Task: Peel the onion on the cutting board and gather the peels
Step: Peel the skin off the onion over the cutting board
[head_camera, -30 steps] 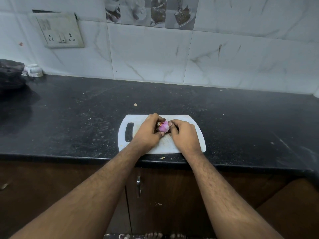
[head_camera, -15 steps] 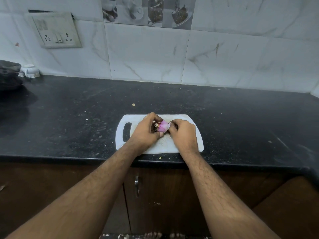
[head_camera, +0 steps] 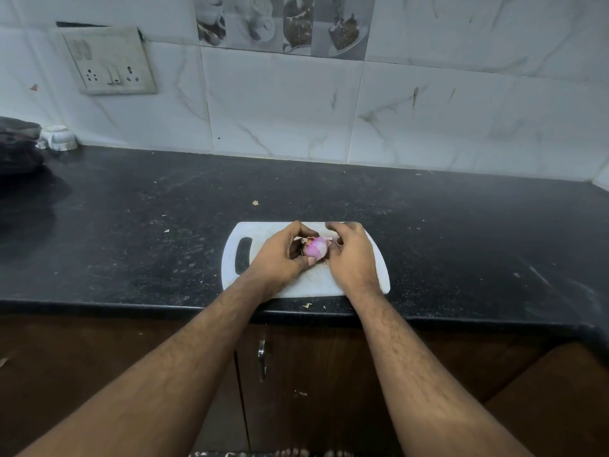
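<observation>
A small pink-purple onion (head_camera: 315, 248), partly peeled, is held just above the white cutting board (head_camera: 362, 285). My left hand (head_camera: 280, 258) grips it from the left, thumb underneath and fingers curled over its root end. My right hand (head_camera: 351, 257) sits against the onion's right side with curled fingers, pinching at the skin there; the exact contact is hidden behind the fingers. Dark bits of peel (head_camera: 324, 260) show under the onion between the hands.
The board lies near the front edge of a black counter (head_camera: 461, 232). Small peel scraps (head_camera: 255, 202) dot the counter. A dark object (head_camera: 18, 146) and a small white bowl (head_camera: 59, 136) stand at the far left by the tiled wall.
More of the onion's pink flesh shows now. My right hand has shifted slightly right and up along the onion; the left hand keeps its hold.
</observation>
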The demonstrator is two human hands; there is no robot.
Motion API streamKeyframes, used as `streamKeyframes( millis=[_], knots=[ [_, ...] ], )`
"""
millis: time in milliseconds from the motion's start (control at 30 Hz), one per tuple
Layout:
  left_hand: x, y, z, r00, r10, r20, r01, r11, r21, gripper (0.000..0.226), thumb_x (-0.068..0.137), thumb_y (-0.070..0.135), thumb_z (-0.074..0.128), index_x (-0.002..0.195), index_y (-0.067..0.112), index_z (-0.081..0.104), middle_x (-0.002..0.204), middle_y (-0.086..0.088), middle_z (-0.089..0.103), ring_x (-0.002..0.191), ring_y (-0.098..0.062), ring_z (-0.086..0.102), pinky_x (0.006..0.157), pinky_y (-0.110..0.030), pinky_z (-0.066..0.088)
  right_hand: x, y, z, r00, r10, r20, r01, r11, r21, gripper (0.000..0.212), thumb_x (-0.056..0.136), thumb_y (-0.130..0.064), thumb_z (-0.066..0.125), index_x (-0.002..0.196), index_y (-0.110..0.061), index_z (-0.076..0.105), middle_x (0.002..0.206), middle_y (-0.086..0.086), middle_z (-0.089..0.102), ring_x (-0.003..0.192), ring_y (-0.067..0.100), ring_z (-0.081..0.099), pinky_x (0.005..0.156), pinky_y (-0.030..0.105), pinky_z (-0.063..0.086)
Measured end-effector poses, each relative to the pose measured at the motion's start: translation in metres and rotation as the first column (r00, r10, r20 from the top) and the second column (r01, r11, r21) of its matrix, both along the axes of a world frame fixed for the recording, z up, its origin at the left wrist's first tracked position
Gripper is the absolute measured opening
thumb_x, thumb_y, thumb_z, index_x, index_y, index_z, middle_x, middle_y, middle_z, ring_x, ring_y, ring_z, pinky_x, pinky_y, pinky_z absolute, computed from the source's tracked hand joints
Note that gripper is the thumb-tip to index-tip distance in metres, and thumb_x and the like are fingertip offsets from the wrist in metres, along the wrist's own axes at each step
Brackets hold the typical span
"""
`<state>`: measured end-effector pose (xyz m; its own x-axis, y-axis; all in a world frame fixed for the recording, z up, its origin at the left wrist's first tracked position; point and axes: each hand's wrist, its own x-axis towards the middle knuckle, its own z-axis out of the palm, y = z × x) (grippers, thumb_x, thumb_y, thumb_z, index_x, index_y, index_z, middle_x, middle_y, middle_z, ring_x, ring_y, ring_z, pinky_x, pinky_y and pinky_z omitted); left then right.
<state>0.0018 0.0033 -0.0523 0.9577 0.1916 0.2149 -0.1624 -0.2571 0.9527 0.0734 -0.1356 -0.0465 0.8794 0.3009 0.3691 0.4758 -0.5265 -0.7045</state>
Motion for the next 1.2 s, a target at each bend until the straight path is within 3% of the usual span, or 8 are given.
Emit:
streamKeyframes(
  millis=[233,333,433,600,700,933,1100,1200],
  knots=[
    [0.003,0.001,0.000,0.995,0.098,0.000,-0.098,0.991,0.089,0.047,0.085,0.027,0.074,0.131,0.026,0.064,0.129,0.002,0.059,0.116,-0.011,0.064,0.108,-0.037,0.050,-0.002,-0.006,0.003,0.995,0.102,-0.018,-0.100,0.989,0.106,0.023,0.099,-0.037,0.062,0.112,-0.024,0.076,0.102,-0.014,0.075,0.094,0.001,0.065,0.084,0.019,0.050],
    [0.002,-0.003,0.001,0.989,0.148,-0.016,-0.142,0.968,0.208,0.075,0.082,0.031,0.074,0.150,0.025,0.045,0.124,-0.001,0.048,0.111,-0.010,0.059,0.097,-0.022,0.047,-0.001,-0.006,0.002,0.993,0.103,-0.062,-0.092,0.983,0.161,0.018,0.094,-0.041,0.069,0.099,-0.026,0.077,0.088,-0.016,0.075,0.085,-0.001,0.067,0.073,0.014,0.048],
    [0.003,-0.008,0.000,0.978,0.202,0.052,-0.208,0.930,0.303,0.080,0.076,0.033,0.088,0.143,0.019,0.046,0.120,0.000,0.051,0.107,-0.010,0.055,0.087,-0.014,0.042,0.000,-0.008,0.002,0.993,0.101,-0.063,-0.087,0.976,0.201,0.015,0.092,-0.037,0.072,0.090,-0.023,0.077,0.079,-0.013,0.074,0.077,0.001,0.068,0.069,0.016,0.049],
    [0.003,-0.002,-0.004,0.974,0.222,0.045,-0.227,0.953,0.202,0.050,0.070,0.026,0.091,0.109,0.024,0.061,0.111,0.002,0.067,0.103,-0.017,0.066,0.095,-0.042,0.055,0.002,-0.009,-0.001,0.995,0.078,-0.069,-0.061,0.973,0.223,0.011,0.097,-0.023,0.067,0.095,-0.021,0.077,0.080,-0.014,0.075,0.077,0.000,0.070,0.076,0.023,0.057],
    [0.003,-0.001,-0.003,0.969,0.247,0.031,-0.248,0.959,0.137,0.052,0.065,0.020,0.095,0.105,0.025,0.061,0.106,0.005,0.070,0.100,-0.017,0.070,0.094,-0.040,0.057,0.002,-0.008,-0.001,0.990,0.082,-0.118,-0.046,0.959,0.280,0.015,0.102,-0.022,0.059,0.102,-0.021,0.074,0.081,-0.010,0.076,0.074,0.002,0.072,0.077,0.032,0.062],
    [0.002,-0.001,-0.002,0.955,0.293,0.044,-0.296,0.953,0.070,0.048,0.069,0.017,0.093,0.106,0.021,0.062,0.103,0.008,0.071,0.093,-0.009,0.068,0.079,-0.019,0.054,-0.005,-0.011,0.005,0.975,0.200,-0.100,-0.176,0.963,0.204,0.020,0.091,-0.033,0.075,0.109,-0.026,0.078,0.098,-0.018,0.076,0.091,-0.003,0.068,0.081,0.015,0.052],
    [0.004,0.000,-0.004,0.947,0.320,0.032,-0.321,0.947,0.023,0.047,0.068,0.019,0.094,0.105,0.021,0.065,0.102,0.007,0.072,0.098,-0.016,0.070,0.087,-0.033,0.059,-0.006,-0.010,0.004,0.986,0.168,-0.020,-0.163,0.978,0.132,0.023,0.095,-0.028,0.069,0.117,-0.023,0.076,0.108,-0.013,0.074,0.096,0.000,0.065,0.078,0.008,0.046],
    [0.004,0.001,-0.005,0.951,0.310,0.019,-0.310,0.951,0.011,0.045,0.067,0.018,0.094,0.101,0.023,0.065,0.100,0.005,0.073,0.098,-0.020,0.072,0.090,-0.041,0.060,-0.010,-0.008,0.004,0.987,0.161,0.030,-0.163,0.983,0.079,0.025,0.096,-0.024,0.067,0.119,-0.019,0.075,0.106,-0.008,0.075,0.094,0.004,0.066,0.082,0.020,0.055]
  ],
)
